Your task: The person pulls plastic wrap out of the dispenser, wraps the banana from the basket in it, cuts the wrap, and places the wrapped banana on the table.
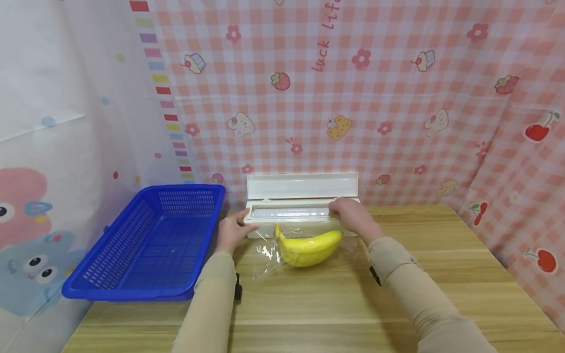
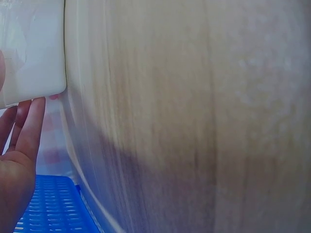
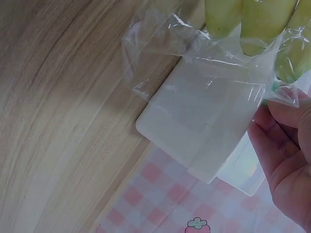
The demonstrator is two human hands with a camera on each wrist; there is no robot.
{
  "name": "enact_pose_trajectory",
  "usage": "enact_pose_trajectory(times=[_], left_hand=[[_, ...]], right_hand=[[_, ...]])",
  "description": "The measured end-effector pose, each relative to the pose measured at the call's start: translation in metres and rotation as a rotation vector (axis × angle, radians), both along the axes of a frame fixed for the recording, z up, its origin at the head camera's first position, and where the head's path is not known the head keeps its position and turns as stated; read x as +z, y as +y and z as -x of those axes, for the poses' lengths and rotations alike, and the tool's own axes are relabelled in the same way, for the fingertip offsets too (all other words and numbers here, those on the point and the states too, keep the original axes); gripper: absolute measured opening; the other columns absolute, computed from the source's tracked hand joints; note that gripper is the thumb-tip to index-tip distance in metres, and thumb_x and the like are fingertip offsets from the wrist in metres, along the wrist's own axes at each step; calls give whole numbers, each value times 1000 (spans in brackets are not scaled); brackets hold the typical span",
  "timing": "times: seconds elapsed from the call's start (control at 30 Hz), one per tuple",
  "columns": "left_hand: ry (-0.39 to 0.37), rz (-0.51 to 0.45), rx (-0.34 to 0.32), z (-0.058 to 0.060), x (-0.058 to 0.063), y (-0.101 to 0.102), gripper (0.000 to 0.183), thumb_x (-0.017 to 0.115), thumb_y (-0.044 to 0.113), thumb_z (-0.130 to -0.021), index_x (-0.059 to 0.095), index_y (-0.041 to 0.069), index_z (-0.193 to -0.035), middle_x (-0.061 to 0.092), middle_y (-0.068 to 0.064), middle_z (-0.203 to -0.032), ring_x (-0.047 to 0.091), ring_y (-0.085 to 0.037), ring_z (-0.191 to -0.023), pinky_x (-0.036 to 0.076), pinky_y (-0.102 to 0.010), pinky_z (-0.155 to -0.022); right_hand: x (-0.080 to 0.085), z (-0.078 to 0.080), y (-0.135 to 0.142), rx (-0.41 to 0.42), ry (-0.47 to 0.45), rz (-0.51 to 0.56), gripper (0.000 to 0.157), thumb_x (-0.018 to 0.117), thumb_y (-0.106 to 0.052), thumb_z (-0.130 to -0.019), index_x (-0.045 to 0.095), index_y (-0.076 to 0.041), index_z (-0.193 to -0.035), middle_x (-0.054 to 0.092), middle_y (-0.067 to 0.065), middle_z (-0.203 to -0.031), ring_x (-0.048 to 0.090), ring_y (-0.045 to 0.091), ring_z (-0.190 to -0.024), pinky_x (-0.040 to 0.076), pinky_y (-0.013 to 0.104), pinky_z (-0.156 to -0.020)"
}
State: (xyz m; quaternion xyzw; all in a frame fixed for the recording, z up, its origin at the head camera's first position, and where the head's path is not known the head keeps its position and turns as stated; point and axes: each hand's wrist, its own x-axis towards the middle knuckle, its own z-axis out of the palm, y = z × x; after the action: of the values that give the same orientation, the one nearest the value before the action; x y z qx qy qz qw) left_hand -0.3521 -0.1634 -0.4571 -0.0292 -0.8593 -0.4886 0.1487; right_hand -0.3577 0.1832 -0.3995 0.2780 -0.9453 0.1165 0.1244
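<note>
A white cling film dispenser (image 1: 304, 202) stands at the back of the table, its lid (image 1: 302, 187) raised and a film roll (image 1: 289, 212) inside. In front lies a bunch of yellow bananas (image 1: 309, 249) with clear film (image 1: 269, 252) over and around it; three tips show in the right wrist view. My left hand (image 1: 231, 233) holds the dispenser's left end, thumb on the front and fingers at the side. At the right end, my right hand (image 1: 355, 219) curls over the film slot, its fingertips pinching a small green slide cutter (image 3: 265, 102), mostly hidden by the fingers.
A blue plastic basket (image 1: 152, 289) with perforated sides stands to the left of my left arm. Behind the dispenser hangs a pink checked cloth (image 1: 304, 113), and a white printed cloth (image 1: 39, 147) covers the left side. The wooden table (image 1: 304, 314) extends toward me.
</note>
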Motion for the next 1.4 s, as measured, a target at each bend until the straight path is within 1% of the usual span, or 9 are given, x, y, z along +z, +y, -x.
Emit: enact_pose_trajectory(times=[0.13, 0.33, 0.53, 0.7, 0.9, 1.1, 1.23, 1.4], left_hand=[[-7, 7, 3, -1, 1, 1, 60, 89, 16, -74, 65, 2, -128, 70, -18, -114, 66, -22, -78, 53, -25, -62], [-13, 15, 9, -1, 1, 1, 61, 89, 17, -73, 65, 3, -128, 70, -18, -113, 66, -22, -78, 53, -25, -62], [-5, 15, 9, 1, 0, 0, 61, 89, 17, -73, 65, 3, -128, 70, -18, -112, 66, -22, -78, 53, -25, -63], [-22, 9, 10, 1, 0, 1, 61, 89, 17, -74, 65, 4, -128, 70, -17, -113, 66, -22, -79, 53, -25, -63], [-14, 12, 12, 0, 0, 1, 60, 89, 18, -73, 66, 4, -128, 71, -17, -112, 66, -21, -77, 53, -25, -62], [-25, 5, 8, -1, 0, 1, 61, 89, 17, -74, 65, 4, -128, 71, -18, -111, 65, -21, -77, 52, -24, -61], [-29, 2, 17, -1, 0, 0, 60, 88, 17, -75, 65, 5, -129, 70, -17, -113, 65, -21, -77, 51, -24, -61], [-31, 5, 7, -1, 1, 1, 60, 88, 17, -75, 65, 4, -129, 70, -17, -115, 64, -21, -77, 52, -24, -62]], right_hand=[[0, -1, 2, 10, 5, 2, 13, 66, 1, -90, 67, -12, -85, 65, 2, -85, 63, 24, -84, 54, 42, -79], [-1, 0, 4, 9, 4, -1, 17, 64, 5, -89, 69, -11, -86, 65, 2, -85, 64, 25, -84, 54, 41, -78], [0, 1, 6, 7, -14, 6, 13, 66, 2, -91, 69, -10, -87, 67, 3, -88, 64, 25, -86, 54, 42, -82], [1, 0, 7, -5, -30, 8, 13, 66, 1, -91, 68, -11, -86, 68, 3, -88, 65, 25, -87, 54, 42, -82], [0, -1, 10, -5, -28, 18, 11, 67, 0, -90, 67, -10, -85, 66, 2, -85, 64, 24, -84, 54, 42, -80], [-1, 0, 14, -22, -19, 11, 15, 68, -1, -90, 65, -12, -81, 65, 1, -83, 62, 22, -81, 54, 41, -77], [-1, -1, 17, -39, -25, 10, 12, 69, -2, -90, 67, -12, -83, 66, 1, -84, 62, 23, -82, 54, 41, -77], [-2, -1, 22, -54, -34, 15, 8, 68, -3, -90, 69, -10, -87, 67, 4, -88, 63, 26, -86, 54, 42, -79]])
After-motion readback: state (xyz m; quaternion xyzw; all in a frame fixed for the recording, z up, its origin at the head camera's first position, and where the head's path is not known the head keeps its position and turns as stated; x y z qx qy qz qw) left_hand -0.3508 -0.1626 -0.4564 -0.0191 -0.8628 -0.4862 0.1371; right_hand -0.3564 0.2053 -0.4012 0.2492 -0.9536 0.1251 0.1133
